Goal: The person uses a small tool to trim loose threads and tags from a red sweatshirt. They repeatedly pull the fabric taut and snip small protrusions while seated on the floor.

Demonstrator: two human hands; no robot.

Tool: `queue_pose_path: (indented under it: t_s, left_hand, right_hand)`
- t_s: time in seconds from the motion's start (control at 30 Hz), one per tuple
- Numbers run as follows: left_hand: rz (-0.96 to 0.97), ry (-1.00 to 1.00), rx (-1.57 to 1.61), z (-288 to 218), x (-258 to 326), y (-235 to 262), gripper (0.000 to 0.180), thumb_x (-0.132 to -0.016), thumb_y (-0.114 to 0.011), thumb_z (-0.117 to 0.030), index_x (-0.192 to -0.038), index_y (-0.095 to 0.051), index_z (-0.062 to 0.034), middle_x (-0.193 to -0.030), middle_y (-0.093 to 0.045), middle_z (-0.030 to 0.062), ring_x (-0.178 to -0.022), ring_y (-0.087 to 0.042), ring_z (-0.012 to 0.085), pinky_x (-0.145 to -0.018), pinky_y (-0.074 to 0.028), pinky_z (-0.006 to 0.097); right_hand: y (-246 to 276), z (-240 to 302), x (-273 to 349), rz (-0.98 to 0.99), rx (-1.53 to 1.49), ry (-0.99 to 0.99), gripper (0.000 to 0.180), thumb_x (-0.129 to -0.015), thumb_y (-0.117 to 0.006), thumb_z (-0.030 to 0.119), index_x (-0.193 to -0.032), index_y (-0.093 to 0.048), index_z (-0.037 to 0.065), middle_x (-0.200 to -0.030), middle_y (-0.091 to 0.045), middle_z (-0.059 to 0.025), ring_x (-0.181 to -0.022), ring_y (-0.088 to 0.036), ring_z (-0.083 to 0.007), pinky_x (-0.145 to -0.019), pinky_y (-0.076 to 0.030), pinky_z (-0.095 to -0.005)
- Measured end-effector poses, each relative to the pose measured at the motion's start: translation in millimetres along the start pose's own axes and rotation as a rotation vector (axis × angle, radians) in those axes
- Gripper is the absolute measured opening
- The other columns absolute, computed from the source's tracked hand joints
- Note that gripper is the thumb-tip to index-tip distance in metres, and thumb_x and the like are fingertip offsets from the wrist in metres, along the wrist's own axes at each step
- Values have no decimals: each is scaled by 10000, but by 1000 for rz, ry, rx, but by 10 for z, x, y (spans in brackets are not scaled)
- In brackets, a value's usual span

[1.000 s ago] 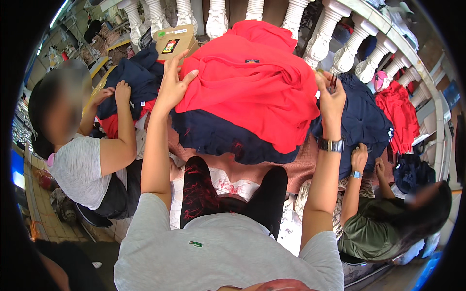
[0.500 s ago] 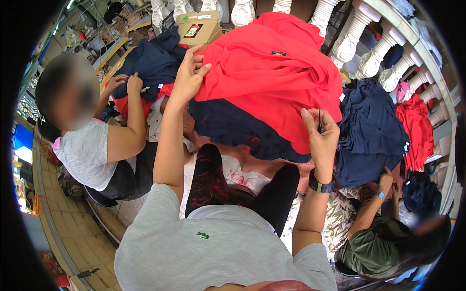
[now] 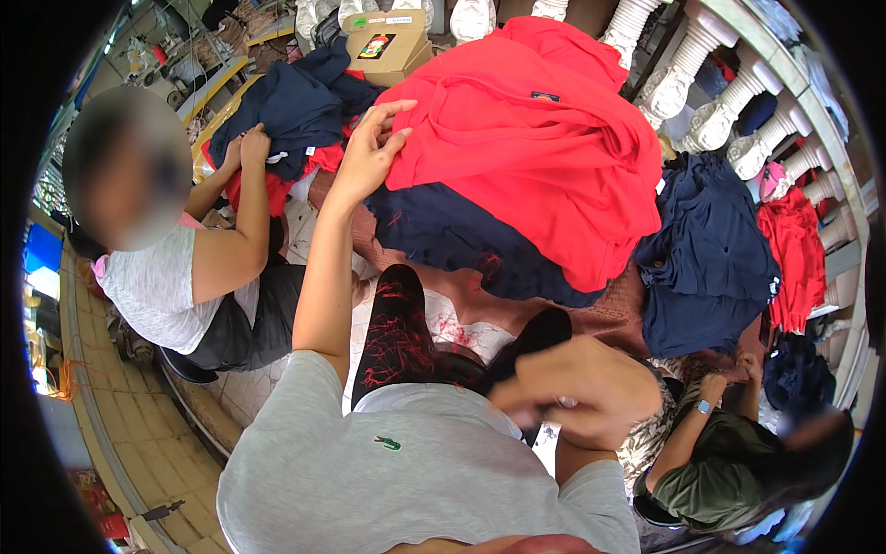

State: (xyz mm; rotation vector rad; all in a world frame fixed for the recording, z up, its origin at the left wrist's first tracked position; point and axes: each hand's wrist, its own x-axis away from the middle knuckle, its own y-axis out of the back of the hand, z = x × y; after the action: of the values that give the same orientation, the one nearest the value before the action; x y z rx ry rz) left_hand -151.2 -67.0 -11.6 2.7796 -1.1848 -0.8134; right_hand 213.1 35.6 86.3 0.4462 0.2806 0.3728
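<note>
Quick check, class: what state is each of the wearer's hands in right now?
Left hand: open, at the red garment.
Right hand: blurred, cannot be told.

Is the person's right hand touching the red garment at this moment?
Apart: the head view shows the blurred right hand near the lap, with brownish-pink cloth visible between it and the red garment.

We see the right hand [image 3: 546, 383] only as a motion blur over the lap, so we cannot tell whether its fingers close on anything. The red garment [image 3: 526, 157] hides much of the navy cloth [image 3: 434, 222] beneath it from us, its label [image 3: 545, 97] is too small for us to read, and the top edge cuts off several white balusters [image 3: 473, 20].
</note>
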Motion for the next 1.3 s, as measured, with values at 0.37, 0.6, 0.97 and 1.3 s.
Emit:
queue_pose_path:
  t_s: [0.37, 0.6, 0.97, 1.3]
  left_hand:
    - [-232, -136, -334, -205, 147, -105, 280, -957, -634, -2, -1222, -700, -67, -1245, -572, 93, -1089, -607, 191, -949, -486, 299]
    - [-147, -476, -541, -819, 517, -425, 328, -744, -853, -82, -1056, -750, -72, -1104, -631, 93, -1058, -602, 259, -918, -481, 387]
    - [-295, -342, -161, -553, 495, -471, 110, -899, -708, 14, -861, -605, 24, -859, -643, 78, -761, -618, 153, -708, -503, 278]
    - [341, 10, -108, -1050, 749, -268, 73, -936, -668, -32, -958, -704, 27, -934, -686, 115, -891, -675, 190, -810, -514, 297]
  right_hand:
    - [119, -227, -46, 59, -927, 1028, 182, -855, -830, 85, -1014, -799, 168, -627, -473, 12, -442, -398, -86, -427, -257, -280]
    - [16, -635, -461, 162, -1169, 832, 310, -814, -858, 166, -746, -562, 105, -586, -452, 17, -442, -387, -86, -433, -287, -286]
    - [-223, -474, -469, -48, -715, 657, 791, -787, -865, 149, -1448, -487, -63, -611, -513, 20, -450, -386, -68, -443, -292, -283]
    - [77, -672, 71, -331, -732, 420, 666, -780, -861, 63, -1383, -579, 36, -579, -489, 47, -444, -394, -51, -441, -256, -253]
